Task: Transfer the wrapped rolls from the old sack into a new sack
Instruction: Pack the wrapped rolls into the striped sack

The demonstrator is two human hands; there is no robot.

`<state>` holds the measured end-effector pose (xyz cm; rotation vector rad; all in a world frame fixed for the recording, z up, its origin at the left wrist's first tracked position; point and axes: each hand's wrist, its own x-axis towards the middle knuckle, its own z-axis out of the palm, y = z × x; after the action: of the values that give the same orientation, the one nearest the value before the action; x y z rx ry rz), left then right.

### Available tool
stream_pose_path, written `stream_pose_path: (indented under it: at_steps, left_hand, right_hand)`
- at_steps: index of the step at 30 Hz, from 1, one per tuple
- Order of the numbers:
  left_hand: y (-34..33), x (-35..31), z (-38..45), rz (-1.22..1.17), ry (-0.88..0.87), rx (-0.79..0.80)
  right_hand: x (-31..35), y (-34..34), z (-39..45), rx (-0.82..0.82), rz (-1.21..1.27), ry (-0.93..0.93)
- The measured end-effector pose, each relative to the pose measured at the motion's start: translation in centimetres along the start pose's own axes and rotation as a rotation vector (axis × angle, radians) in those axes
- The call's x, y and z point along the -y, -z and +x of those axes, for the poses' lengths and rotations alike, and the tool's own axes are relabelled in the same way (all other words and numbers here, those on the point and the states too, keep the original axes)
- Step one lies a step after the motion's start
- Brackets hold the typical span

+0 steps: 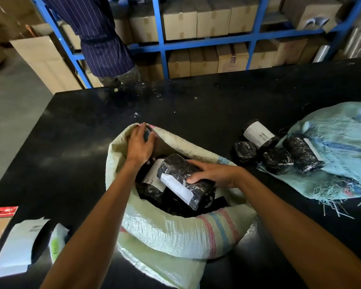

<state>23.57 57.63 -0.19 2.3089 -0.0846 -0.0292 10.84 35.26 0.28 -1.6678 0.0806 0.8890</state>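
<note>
The wrapped roll [182,177] lies at the mouth of the new sack [175,232], near the bench's front edge. The right hand [213,174] grips it with curled fingers; the left hand [139,142] holds the far rim. It should go deep, the rim kept wide. More rolls [277,157] wait by the old sack [338,151] at the right edge.

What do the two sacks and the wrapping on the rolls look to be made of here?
Pale sack: seemingly woven plastic, slightly glossy, with a fine weave grid and pink and blue stripes.
Blue sack: the same kind of weave, judging by the loose strands fraying at its torn edge.
Held roll: dark contents under clear, shiny film that crinkles and glints, with a white paper-like label. The contents' material cannot be told.
</note>
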Motion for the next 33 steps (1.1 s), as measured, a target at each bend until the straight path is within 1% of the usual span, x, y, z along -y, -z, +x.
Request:
stream_pose_path:
  at_steps: [2, 3, 5, 7, 9, 12, 13, 14, 15, 16, 17, 18, 19, 20, 21, 22, 23, 24, 25, 27, 30, 31, 33]
  left_hand:
    - [0.0, -0.9, 0.1, -0.114, -0.012, -0.013]
    - [0.3, -1.4, 0.0, -0.191, -0.047, -0.034]
    - [1.1, -2.7, 0.1, -0.253, -0.202, -0.056]
    - [1.9, -3.8, 1.0, -0.308, -0.308, 0.009]
    - [1.8, -4.0, 1.6, -0.314, -0.316, 0.126]
    - [-0.3, -3.5, 0.1, -0.142, -0.284, 0.336]
    - [-1.1, -3.2, -0.4, -0.063, -0.305, 0.382]
    - [-2.1, -2.8, -0.9, 0.043, -0.366, 0.411]
    - [-2.7, -2.4, -1.1, 0.179, -0.415, 0.419]
    - [-3.4, -2.0, -1.0, 0.280, -0.447, 0.392]
    - [-3.9, -1.9, -0.7, 0.320, -0.448, 0.356]
    - [-4.2, -1.6, -0.4, 0.312, -0.449, 0.330]
    - [-4.4, -1.7, -0.4, 0.297, -0.445, 0.319]
    - [-4.8, -1.9, -0.3, 0.304, -0.460, 0.317]
    - [-5.0, -2.1, -0.4, 0.329, -0.473, 0.329]
    - [-5.1, -2.4, -0.5, 0.361, -0.492, 0.345]
    - [-5.5, -2.9, -0.4, 0.391, -0.499, 0.370]
    - [-5.5, -3.1, -0.7, 0.417, -0.503, 0.399]
    - [-5.7, -3.3, -1.0, 0.458, -0.509, 0.437]
    - [-6.8, -4.1, -1.1, 0.604, -0.519, 0.512]
    - [-8.3, -5.8, -0.7, 0.862, -0.463, 0.633]
    - [-8.8, -6.3, -0.4, 0.918, -0.448, 0.670]
    - [-9.7, -7.9, -0.4, 0.981, -0.424, 0.710]
  right_hand:
    - [0.8, -0.5, 0.1, -0.095, -0.011, 0.037]
    - [1.1, -0.6, 0.6, -0.160, 0.001, 0.052]
    - [1.6, -0.9, 2.1, -0.253, 0.086, 0.080]
    - [1.8, -1.3, 3.7, -0.343, 0.149, 0.090]
    - [1.6, -2.0, 4.8, -0.387, 0.079, 0.116]
    - [1.6, -2.0, 5.0, -0.430, -0.127, 0.137]
    - [1.5, -1.6, 4.7, -0.438, -0.233, 0.129]
    - [1.1, -1.0, 4.5, -0.481, -0.346, 0.125]
    - [0.8, -0.2, 4.3, -0.591, -0.465, 0.137]
    - [0.3, 0.6, 4.1, -0.761, -0.566, 0.163]
    - [-0.3, 1.4, 3.8, -0.918, -0.680, 0.170]
    - [-1.1, 2.1, 3.8, -1.002, -0.811, 0.150]
    - [-2.1, 2.7, 3.9, -0.996, -0.919, 0.068]
    - [-3.0, 3.5, 4.0, -0.941, -0.950, -0.029]
    - [-3.7, 4.2, 4.1, -0.903, -0.893, -0.114]
    - [-4.0, 5.0, 4.1, -0.916, -0.767, -0.146]
    - [-3.8, 6.1, 3.8, -0.983, -0.570, -0.124]
    - [-3.5, 6.9, 3.7, -1.073, -0.376, -0.064]
    - [-2.7, 7.6, 3.3, -1.139, -0.252, -0.006]
    - [-1.7, 8.7, 2.7, -1.155, -0.181, 0.075]
    - [-2.1, 8.9, 1.9, -1.084, -0.229, 0.124]
    - [-2.6, 9.2, 1.6, -1.038, -0.223, 0.143]
    - [-3.9, 10.1, 0.4, -0.877, -0.156, 0.201]
